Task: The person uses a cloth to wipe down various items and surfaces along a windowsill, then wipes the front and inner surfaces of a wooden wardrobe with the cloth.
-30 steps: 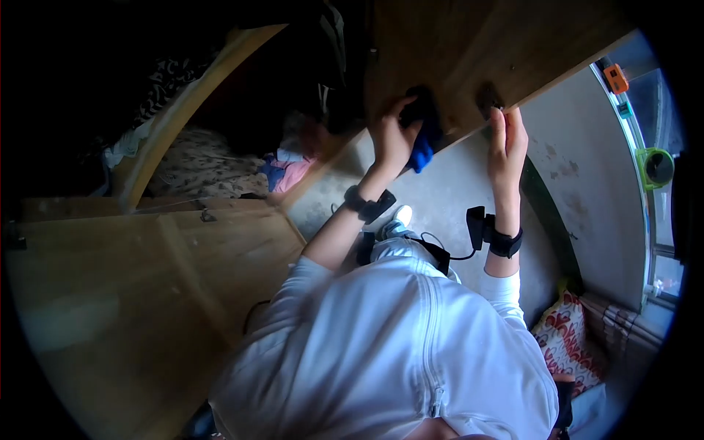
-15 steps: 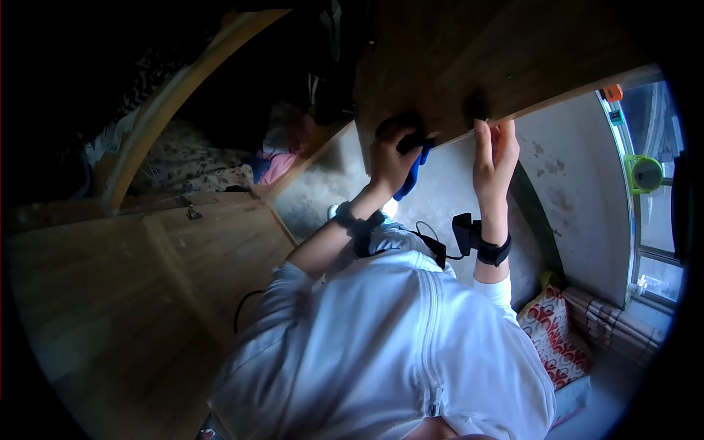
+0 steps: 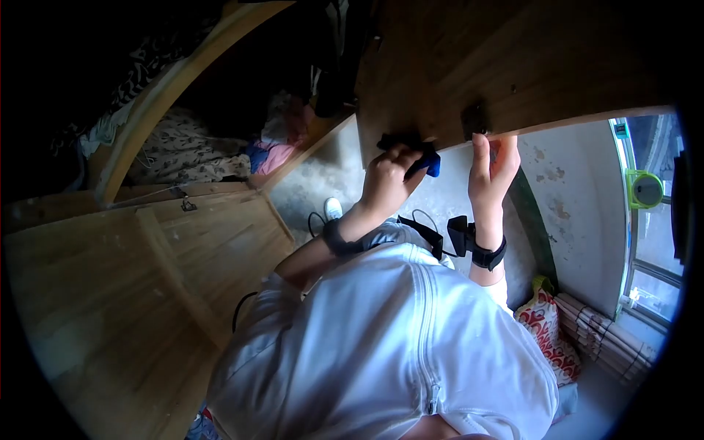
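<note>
A dark blue cloth point(image 3: 431, 163) is bunched in my left hand point(image 3: 390, 180), whose fingers press it against the lower part of a brown wooden door point(image 3: 433, 81). Part of the cloth hangs past the door's edge. My right hand point(image 3: 493, 172) pinches that same edge further right, thumb on the near face and the other fingers partly hidden behind it. Just above the right thumb is a small dark metal latch point(image 3: 474, 121) on the door. Both wrists wear black straps, and the right one carries a small black box point(image 3: 460, 236).
Another wooden door panel point(image 3: 110, 279) with a metal catch point(image 3: 189, 206) spreads at left. Behind it, a dark cupboard holds patterned fabric point(image 3: 187, 150) and pink cloth point(image 3: 277, 158). At right are a window with a green round mirror point(image 3: 646, 190) and a red-and-white patterned bag point(image 3: 546, 334).
My left hand and the cloth have shifted along the door, with less cloth hanging down. My right hand keeps its hold on the edge. The view has tilted slightly.
</note>
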Action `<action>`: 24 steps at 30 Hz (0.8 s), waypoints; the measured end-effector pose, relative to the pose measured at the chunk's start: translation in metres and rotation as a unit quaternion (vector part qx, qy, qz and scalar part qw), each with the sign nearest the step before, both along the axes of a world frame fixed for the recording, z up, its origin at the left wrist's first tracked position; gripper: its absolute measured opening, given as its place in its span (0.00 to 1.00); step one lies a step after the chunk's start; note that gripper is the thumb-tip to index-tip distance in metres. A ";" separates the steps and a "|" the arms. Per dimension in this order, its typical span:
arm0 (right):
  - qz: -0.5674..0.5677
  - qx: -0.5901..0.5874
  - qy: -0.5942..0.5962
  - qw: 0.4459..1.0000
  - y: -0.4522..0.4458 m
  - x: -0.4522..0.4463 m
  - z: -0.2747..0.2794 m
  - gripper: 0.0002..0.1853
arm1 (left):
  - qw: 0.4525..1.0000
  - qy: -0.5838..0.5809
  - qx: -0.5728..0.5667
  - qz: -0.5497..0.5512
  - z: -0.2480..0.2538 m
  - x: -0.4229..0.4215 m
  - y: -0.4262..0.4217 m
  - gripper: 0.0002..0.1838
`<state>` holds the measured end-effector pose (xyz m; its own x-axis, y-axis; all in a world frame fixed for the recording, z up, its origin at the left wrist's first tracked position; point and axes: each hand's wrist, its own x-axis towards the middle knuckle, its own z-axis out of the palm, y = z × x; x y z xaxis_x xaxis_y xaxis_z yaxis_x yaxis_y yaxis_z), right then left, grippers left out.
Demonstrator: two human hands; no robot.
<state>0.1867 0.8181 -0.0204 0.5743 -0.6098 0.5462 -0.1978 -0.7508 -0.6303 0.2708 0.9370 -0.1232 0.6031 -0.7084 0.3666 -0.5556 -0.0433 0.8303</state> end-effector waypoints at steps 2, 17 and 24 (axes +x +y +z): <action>0.003 -0.013 -0.002 1.000 0.001 0.001 -0.001 0.14 | 1.000 -0.018 -0.015 0.007 0.014 0.000 0.005 0.14; -0.023 0.021 -0.023 0.999 -0.006 -0.004 -0.007 0.10 | 0.989 -0.112 0.099 -0.013 -0.006 -0.019 -0.009 0.16; -0.026 0.017 -0.022 0.999 -0.004 -0.002 -0.007 0.14 | 0.985 -0.032 0.151 -0.081 -0.050 -0.006 0.007 0.17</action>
